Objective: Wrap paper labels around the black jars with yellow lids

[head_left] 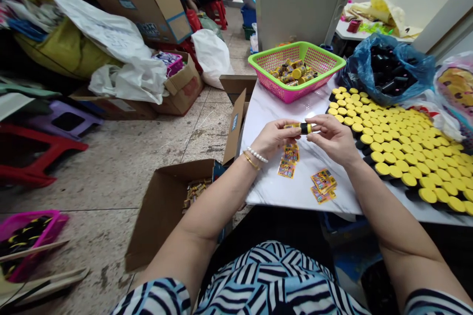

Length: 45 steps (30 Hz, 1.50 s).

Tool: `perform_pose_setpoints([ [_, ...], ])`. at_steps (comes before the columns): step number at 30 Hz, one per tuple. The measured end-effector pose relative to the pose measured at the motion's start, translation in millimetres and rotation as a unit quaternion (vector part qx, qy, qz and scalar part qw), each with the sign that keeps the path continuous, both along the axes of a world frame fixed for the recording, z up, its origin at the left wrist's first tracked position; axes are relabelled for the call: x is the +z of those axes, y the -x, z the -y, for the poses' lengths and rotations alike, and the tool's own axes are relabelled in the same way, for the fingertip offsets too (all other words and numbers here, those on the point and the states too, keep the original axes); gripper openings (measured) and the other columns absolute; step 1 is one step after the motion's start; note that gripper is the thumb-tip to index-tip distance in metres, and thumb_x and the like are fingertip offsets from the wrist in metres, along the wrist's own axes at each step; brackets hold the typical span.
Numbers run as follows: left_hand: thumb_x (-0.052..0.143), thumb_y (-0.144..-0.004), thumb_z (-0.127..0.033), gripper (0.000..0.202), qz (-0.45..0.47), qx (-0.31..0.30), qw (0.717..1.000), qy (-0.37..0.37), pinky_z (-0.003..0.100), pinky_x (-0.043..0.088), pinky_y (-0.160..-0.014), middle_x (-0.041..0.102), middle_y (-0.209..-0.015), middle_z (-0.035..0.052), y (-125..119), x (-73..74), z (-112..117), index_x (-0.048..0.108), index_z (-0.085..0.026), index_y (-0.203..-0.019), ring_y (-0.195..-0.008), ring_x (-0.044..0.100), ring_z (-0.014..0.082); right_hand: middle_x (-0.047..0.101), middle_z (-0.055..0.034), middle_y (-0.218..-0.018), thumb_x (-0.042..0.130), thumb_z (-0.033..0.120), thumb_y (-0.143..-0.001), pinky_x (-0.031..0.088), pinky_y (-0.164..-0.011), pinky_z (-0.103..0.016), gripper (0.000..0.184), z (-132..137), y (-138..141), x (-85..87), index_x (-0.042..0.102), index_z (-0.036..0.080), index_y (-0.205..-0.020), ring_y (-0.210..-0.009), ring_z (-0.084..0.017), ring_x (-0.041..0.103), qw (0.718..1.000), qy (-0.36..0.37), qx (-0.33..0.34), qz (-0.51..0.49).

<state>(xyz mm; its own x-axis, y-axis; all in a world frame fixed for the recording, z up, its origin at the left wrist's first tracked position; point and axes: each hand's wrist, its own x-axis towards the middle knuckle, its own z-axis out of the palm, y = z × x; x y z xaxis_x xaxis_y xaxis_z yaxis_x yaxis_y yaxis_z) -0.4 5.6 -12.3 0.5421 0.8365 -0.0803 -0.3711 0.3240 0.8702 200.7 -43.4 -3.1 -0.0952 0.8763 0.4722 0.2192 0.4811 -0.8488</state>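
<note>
Black cylinder with yellow band held above the bench, long axis roughly level, running left to right across the view. Right hand: grip narrow, thumb and fingertips pinching the cylinder's right end. Left hand: grip narrow, holding a printed label strip at the cylinder's left end; contact partly hidden by the fingers. Loose printed labels lie on the bench just below the left hand; second pile of labels near the right hand. Rows of yellow-capped black cylinders cover the bench to the right. Behind them, a blue plastic bag of black cylinders and a green-and-pink plastic basket of labelled items. Cardboard box on the floor, left of the bench
</note>
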Motion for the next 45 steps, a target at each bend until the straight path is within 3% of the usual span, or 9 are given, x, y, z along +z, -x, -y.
perform_pose_setpoints([
  [5, 0.099, -0.060, -0.032, 0.046, -0.040, 0.014, 0.996, -0.076, 0.025, 0.050, -0.070, 0.073, -0.085, 0.0030, -2, -1.9, 2, 0.076, -0.012, -0.094, -0.072, 0.065, 0.0108, 0.072, -0.0046, -0.112, 0.079, 0.026, -0.086, 0.066, -0.082, -0.035, 0.038, 3, 1, -0.9, 0.074, 0.027, -0.123, -0.089, -0.018, 0.074, 0.996, -0.027, -0.029, 0.083],
  [10, 0.096, -0.066, -0.043, 0.058, -0.016, -0.017, 1.000, -0.020, 0.029, 0.054, -0.070, 0.076, -0.099, 0.0076, 2, 1.1, 0, 0.074, -0.016, -0.112, -0.077, 0.072, 0.0162, 0.071, -0.0047, -0.111, 0.080, 0.025, -0.084, 0.069, -0.082, -0.037, 0.029, 5, 3, 4.0, 0.076, 0.026, -0.112, -0.091, -0.019, 0.073, 0.993, -0.068, -0.061, 0.079],
  [13, 0.095, -0.067, -0.042, 0.050, -0.025, -0.004, 1.000, -0.018, 0.028, 0.054, -0.069, 0.076, -0.096, 0.0074, 6, 1.7, -2, 0.075, -0.015, -0.105, -0.075, 0.071, 0.0150, 0.070, -0.0056, -0.114, 0.080, 0.024, -0.084, 0.069, -0.086, -0.040, 0.026, 6, 1, 6.2, 0.077, 0.028, -0.110, -0.099, -0.021, 0.073, 0.991, -0.084, -0.054, 0.090],
  [21, 0.094, -0.067, -0.037, 0.044, -0.037, 0.055, 0.988, -0.138, 0.026, 0.051, -0.067, 0.075, -0.087, 0.0051, 3, 0.5, 2, 0.076, -0.014, -0.099, -0.074, 0.067, 0.0134, 0.077, -0.0051, -0.096, 0.086, 0.041, -0.082, 0.068, -0.081, -0.040, 0.034, 4, 5, -12.8, 0.076, 0.021, -0.107, -0.084, -0.020, 0.076, 0.998, 0.037, -0.056, 0.002],
  [25, 0.094, -0.067, -0.042, 0.047, -0.044, 0.042, 0.989, -0.134, 0.024, 0.050, -0.064, 0.073, -0.081, 0.0031, 2, 1.4, 1, 0.075, -0.013, -0.099, -0.067, 0.065, 0.0113, 0.075, -0.0049, -0.100, 0.088, 0.041, -0.079, 0.067, -0.080, -0.037, 0.035, 4, 8, -15.9, 0.077, 0.023, -0.107, -0.086, -0.019, 0.075, 0.996, -0.014, -0.087, 0.029],
  [29, 0.084, -0.077, -0.061, 0.053, -0.100, -0.015, 0.991, -0.087, 0.022, 0.045, -0.051, 0.070, -0.069, 0.0056, 0, 1.0, 0, 0.070, -0.011, -0.084, -0.053, 0.063, 0.0107, 0.074, -0.0014, -0.086, 0.084, 0.046, -0.083, 0.067, -0.065, -0.032, 0.035, -3, 4, -12.4, 0.076, 0.023, -0.109, -0.069, -0.015, 0.072, 0.996, 0.078, 0.005, -0.044],
  [32, 0.075, -0.081, -0.072, 0.061, -0.130, -0.046, 0.989, -0.046, 0.022, 0.041, -0.043, 0.068, -0.062, 0.0064, -3, -0.5, 0, 0.069, -0.011, -0.081, -0.043, 0.057, 0.0101, 0.073, -0.0011, -0.098, 0.088, 0.044, -0.080, 0.069, -0.068, -0.034, 0.046, -8, 0, -8.2, 0.075, 0.026, -0.120, -0.073, -0.014, 0.073, 0.988, 0.116, 0.079, -0.068],
  [40, 0.074, -0.082, -0.071, 0.058, -0.049, -0.099, 0.994, -0.011, 0.020, 0.035, -0.039, 0.068, -0.060, 0.0039, 0, 3.8, 5, 0.070, -0.013, -0.088, -0.040, 0.054, 0.0086, 0.064, 0.0025, -0.087, 0.097, 0.033, -0.068, 0.071, -0.061, -0.036, 0.029, 1, 5, -7.1, 0.075, 0.022, -0.084, -0.069, -0.016, 0.074, 0.990, 0.065, 0.059, -0.114],
  [45, 0.070, -0.080, -0.079, 0.066, -0.110, -0.066, 0.992, -0.013, 0.021, 0.029, -0.036, 0.061, -0.051, 0.0027, -3, 0.6, 5, 0.068, -0.013, -0.076, -0.035, 0.049, 0.0077, 0.064, 0.0009, -0.103, 0.093, 0.033, -0.074, 0.073, -0.067, -0.038, 0.031, 4, 7, -4.2, 0.075, 0.024, -0.097, -0.072, -0.014, 0.075, 0.987, 0.101, 0.080, -0.091],
])
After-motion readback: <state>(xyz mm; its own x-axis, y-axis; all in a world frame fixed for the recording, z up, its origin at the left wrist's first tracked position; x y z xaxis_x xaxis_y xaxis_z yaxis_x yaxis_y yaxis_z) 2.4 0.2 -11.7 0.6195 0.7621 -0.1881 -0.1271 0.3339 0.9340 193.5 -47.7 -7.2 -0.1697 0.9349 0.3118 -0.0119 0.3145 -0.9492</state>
